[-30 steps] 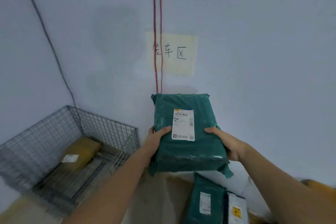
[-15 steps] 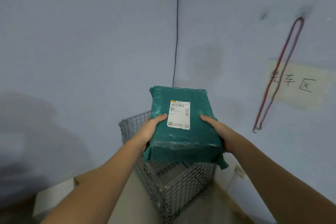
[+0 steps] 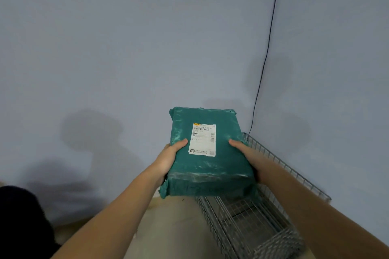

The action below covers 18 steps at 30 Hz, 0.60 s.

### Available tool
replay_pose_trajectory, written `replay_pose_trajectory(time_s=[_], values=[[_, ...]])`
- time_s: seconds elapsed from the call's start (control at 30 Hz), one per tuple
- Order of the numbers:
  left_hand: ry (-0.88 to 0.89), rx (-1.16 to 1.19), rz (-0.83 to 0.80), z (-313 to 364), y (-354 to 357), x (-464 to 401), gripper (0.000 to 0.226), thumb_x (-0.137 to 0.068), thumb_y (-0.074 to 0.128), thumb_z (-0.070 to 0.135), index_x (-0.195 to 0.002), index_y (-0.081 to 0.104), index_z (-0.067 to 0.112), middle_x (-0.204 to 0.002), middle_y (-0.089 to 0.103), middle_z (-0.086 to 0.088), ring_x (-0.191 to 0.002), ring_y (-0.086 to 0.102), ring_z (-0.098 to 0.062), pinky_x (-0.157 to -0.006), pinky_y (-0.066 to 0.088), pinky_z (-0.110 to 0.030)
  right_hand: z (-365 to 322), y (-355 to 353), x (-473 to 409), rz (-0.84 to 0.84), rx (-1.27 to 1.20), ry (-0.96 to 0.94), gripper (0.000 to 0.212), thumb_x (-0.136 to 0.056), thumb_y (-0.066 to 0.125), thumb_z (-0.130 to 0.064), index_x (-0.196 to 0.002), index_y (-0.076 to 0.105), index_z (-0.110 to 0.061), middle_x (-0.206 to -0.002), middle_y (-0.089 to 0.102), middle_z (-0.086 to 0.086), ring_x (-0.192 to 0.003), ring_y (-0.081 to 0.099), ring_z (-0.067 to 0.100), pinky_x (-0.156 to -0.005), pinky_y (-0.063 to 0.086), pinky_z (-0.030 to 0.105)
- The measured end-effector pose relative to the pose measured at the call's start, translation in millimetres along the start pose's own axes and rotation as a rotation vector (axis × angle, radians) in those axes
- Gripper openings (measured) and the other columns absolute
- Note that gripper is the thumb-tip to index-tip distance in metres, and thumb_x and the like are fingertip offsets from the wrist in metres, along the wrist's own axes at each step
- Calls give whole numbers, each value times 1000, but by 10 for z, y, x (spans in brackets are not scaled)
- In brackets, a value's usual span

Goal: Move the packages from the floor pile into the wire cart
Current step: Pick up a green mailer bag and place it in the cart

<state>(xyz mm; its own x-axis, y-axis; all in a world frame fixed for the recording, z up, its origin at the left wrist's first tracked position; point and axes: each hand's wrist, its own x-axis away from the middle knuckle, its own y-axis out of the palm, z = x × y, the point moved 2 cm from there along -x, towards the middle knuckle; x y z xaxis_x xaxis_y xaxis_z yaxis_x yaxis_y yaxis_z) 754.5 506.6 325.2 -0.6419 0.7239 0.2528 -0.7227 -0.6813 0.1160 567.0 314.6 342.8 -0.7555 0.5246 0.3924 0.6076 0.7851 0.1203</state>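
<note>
Glossy green plastic package point(image 3: 207, 166), paper label point(image 3: 202, 139), metal wire cart point(image 3: 263, 218)

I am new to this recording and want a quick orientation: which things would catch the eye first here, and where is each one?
First, the green package with a white shipping label, at the centre, gripped by the left hand and right hand on its sides. Next, the wire cart, lower right by the wall corner, partly behind the package.

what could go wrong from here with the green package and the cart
The green package is held only at its sides by the left hand and right hand; the slick wrap could slip. It sits left of the wire cart, so releasing now may hit the cart's rim or the floor.
</note>
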Motion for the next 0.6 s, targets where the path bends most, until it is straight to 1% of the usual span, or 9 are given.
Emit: replay_pose_trajectory(time_s=[0.13, 0.23, 0.3, 0.4, 0.5, 0.57, 0.6], values=[[4, -9, 12, 150, -224, -434, 57, -93, 67, 53, -136, 61, 16, -115, 78, -16, -105, 76, -38, -94, 60, -49, -162, 133, -537, -6, 2, 10, 65, -80, 82, -54, -129, 66, -15, -111, 79, 16, -101, 77, 36, -97, 59, 49], [5, -14, 26, 226, -348, -816, 76, -79, 71, 63, -138, 57, 19, -116, 78, -15, -104, 77, -35, -92, 61, -49, -310, 178, -968, -11, 9, 24, 67, -78, 83, -55, -128, 66, -14, -110, 79, 16, -102, 77, 36, -98, 59, 48], [8, -24, 31, 270, -435, -1073, 83, -72, 72, 67, -139, 56, 20, -117, 78, -14, -103, 77, -34, -94, 61, -51, -395, 214, -1251, -10, 15, 33, 70, -75, 85, -55, -128, 66, -14, -110, 79, 16, -102, 76, 36, -99, 58, 49], [6, -25, 40, 337, -542, -1416, 73, -80, 69, 64, -138, 57, 21, -116, 78, -13, -104, 77, -33, -96, 60, -51, -517, 252, -1647, 11, 35, 43, 72, -72, 86, -56, -127, 66, -14, -106, 80, 16, -101, 77, 35, -94, 60, 46], [-13, -27, 45, 443, -605, -1721, 49, -98, 61, 55, -133, 62, 20, -110, 80, -11, -101, 78, -32, -90, 62, -45, -648, 282, -1985, 40, 42, 59, 71, -73, 85, -58, -126, 65, -15, -106, 80, 16, -102, 76, 35, -91, 61, 44], [-30, -41, 37, 540, -629, -1935, 40, -103, 56, 50, -127, 68, 20, -106, 81, -10, -101, 77, -32, -88, 61, -42, -736, 293, -2205, 58, 48, 64, 71, -73, 85, -58, -126, 65, -14, -108, 79, 16, -102, 76, 35, -89, 61, 43], [-34, -46, 31, 588, -640, -2052, 39, -103, 55, 49, -125, 70, 20, -104, 81, -9, -100, 77, -31, -86, 61, -41, -782, 293, -2314, 71, 46, 65, 71, -73, 85, -58, -125, 65, -14, -108, 79, 16, -102, 75, 35, -91, 60, 44]])
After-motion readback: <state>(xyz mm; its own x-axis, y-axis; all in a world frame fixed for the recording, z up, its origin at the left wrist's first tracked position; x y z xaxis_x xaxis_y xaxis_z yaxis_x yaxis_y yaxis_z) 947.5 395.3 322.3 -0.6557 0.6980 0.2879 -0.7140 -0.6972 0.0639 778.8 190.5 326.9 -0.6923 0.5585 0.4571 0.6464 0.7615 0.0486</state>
